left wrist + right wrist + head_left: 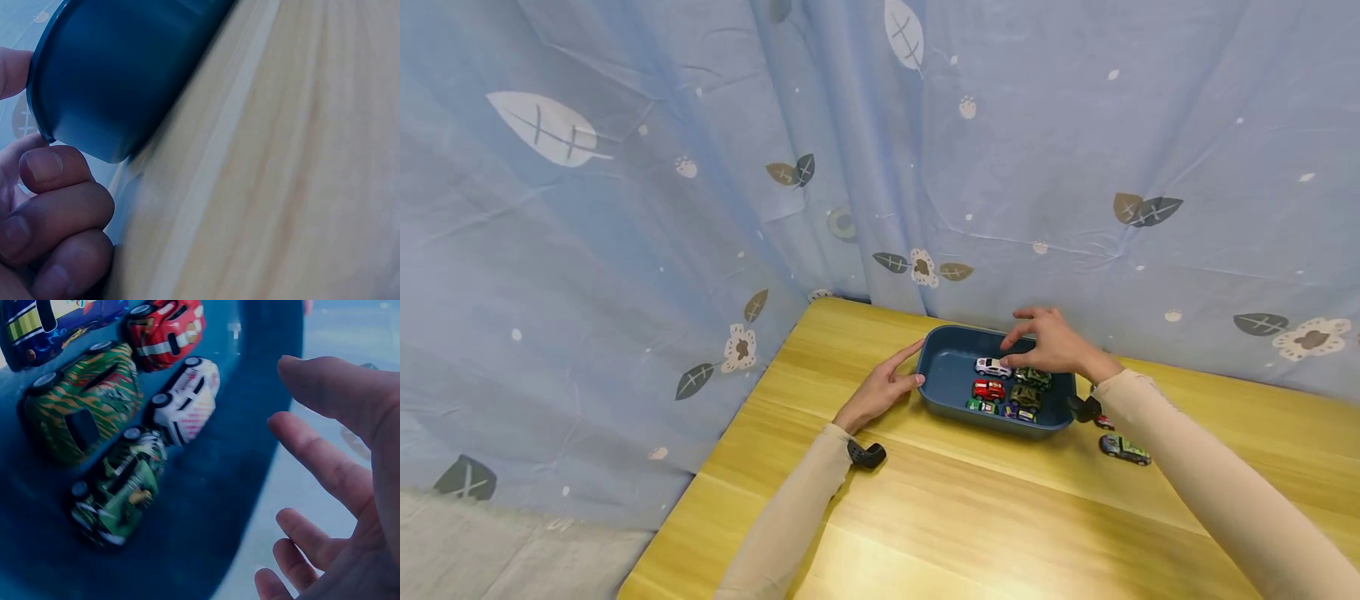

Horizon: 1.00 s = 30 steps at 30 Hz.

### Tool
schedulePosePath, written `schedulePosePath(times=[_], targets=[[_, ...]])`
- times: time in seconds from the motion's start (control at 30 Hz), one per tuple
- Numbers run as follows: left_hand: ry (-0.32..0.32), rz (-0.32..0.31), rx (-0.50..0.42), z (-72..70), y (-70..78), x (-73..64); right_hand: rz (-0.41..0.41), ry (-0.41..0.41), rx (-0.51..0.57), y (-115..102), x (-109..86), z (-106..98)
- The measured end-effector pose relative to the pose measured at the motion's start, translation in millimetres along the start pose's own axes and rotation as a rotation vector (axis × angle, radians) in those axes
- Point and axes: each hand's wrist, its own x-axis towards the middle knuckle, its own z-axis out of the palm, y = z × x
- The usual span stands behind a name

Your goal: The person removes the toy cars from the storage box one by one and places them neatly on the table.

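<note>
A dark blue bin stands near the back of the table with several toy cars in it. My left hand holds its left end, with fingertips at the rim. Above the bin's back right part, my right hand has its fingers spread, nothing between them. Nearest to it are a white toy car and a green camouflage toy car. A red toy car, an orange-striped green toy car, a purple toy car and a green-and-white toy car lie nearer the front.
On the wooden table, right of the bin, lie a green-and-blue toy car and a red toy car partly hidden by the right wrist. A patterned blue curtain hangs behind the table and along its left edge.
</note>
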Motion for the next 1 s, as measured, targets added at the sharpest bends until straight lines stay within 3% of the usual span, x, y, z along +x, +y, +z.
schedulePosePath(times=[0.27,0.47,1.0], targets=[[0.003,-0.007,0.013,2.3,-1.1,0.4,-0.045,-0.033,-0.055,7.0,5.9,21.8],[0.021,-0.004,0.028,1.7,-0.3,0.4,-0.070,-0.048,-0.073,15.2,14.0,26.3],[0.011,-0.012,0.009,0.9,0.2,0.6,0.040,-0.104,-0.203,13.2,22.9,31.3]])
